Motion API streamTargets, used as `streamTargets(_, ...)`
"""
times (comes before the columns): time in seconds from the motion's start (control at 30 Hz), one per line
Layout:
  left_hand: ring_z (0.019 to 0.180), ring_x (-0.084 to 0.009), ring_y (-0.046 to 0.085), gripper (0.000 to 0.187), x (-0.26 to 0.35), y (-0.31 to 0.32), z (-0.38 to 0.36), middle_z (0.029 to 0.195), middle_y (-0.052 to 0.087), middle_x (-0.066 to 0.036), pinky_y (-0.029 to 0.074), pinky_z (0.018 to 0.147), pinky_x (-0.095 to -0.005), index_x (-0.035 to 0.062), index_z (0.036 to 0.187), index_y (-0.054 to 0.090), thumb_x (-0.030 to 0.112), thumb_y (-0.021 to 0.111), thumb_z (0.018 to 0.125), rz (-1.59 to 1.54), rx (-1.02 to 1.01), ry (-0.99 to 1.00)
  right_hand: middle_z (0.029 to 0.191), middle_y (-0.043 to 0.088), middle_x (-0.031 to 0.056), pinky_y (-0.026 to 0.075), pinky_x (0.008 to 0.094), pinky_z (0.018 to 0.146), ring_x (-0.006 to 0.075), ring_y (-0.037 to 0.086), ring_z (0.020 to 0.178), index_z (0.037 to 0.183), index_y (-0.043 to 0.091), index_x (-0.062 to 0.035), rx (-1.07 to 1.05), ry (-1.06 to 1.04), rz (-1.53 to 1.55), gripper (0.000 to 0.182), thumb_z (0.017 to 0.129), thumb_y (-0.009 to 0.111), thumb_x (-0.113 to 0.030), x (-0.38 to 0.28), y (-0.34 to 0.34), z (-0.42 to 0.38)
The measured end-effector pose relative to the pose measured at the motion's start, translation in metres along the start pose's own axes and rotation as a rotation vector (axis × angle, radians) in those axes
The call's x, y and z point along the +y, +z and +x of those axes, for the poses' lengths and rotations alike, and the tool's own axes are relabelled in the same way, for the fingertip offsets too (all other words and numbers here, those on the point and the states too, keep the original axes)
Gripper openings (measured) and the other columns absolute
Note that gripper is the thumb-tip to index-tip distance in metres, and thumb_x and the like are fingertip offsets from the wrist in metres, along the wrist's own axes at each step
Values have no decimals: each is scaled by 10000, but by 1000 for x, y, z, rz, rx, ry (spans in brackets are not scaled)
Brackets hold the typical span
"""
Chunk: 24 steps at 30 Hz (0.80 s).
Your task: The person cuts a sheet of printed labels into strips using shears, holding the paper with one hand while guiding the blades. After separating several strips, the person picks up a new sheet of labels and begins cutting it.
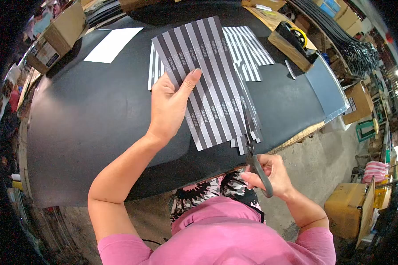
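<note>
My left hand (170,99) grips a striped black-and-grey label sheet (208,84) by its left side, thumb on top. Rows of "GENUINE LEATHER" lettering run across the sheet, which is held up over the black table. In my right hand (272,174) is a pair of dark scissors (254,161), fingers around the handles. The scissor blades point up along the right edge of the sheet, where a narrow strip lies beside them. Other striped sheets (254,44) lie on the table behind and partly under the held one.
A white paper (113,44) lies at the table's far left. On the right are a cardboard tray with a tape roll (299,37) and a grey-blue sheet (325,90). Cardboard boxes (346,210) stand on the floor at right. The black table (88,132) ends just before my body.
</note>
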<state>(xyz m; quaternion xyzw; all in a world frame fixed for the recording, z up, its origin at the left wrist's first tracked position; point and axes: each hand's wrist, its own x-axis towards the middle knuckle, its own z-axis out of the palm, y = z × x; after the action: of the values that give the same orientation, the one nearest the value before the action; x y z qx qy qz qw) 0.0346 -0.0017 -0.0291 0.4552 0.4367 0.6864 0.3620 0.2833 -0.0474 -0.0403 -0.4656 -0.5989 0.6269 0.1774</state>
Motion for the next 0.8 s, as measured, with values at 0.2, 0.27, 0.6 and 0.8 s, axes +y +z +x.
streamTargets(0.2,795,-66,567,257,-2,-1,-1,919,629,-52,457,702,-214,-4,983,567,233,584,887,-7,8,0,549,553,20,392,197,410,61,522,474,687,571,2,36,11,16,291,738,750,-221,-1,0,-2)
streamTargets(0.27,788,-63,566,255,-2,0,-2,910,628,-49,458,697,-212,-3,972,568,237,583,887,-17,13,-2,544,546,15,390,201,401,62,517,462,686,569,1,38,38,-9,299,745,746,-234,-1,0,-1)
streamTargets(0.6,754,-67,580,266,-7,-3,0,870,635,-57,470,669,-206,12,938,568,274,570,890,35,10,23,541,540,-3,377,194,355,52,501,417,679,589,-14,56,68,65,278,781,714,-240,0,3,-2)
streamTargets(0.8,747,-74,591,279,-8,-2,0,877,634,-72,481,669,-209,5,942,558,280,568,890,15,16,16,531,535,-6,369,193,345,53,501,405,682,596,-9,68,80,68,270,785,708,-231,-2,2,-2)
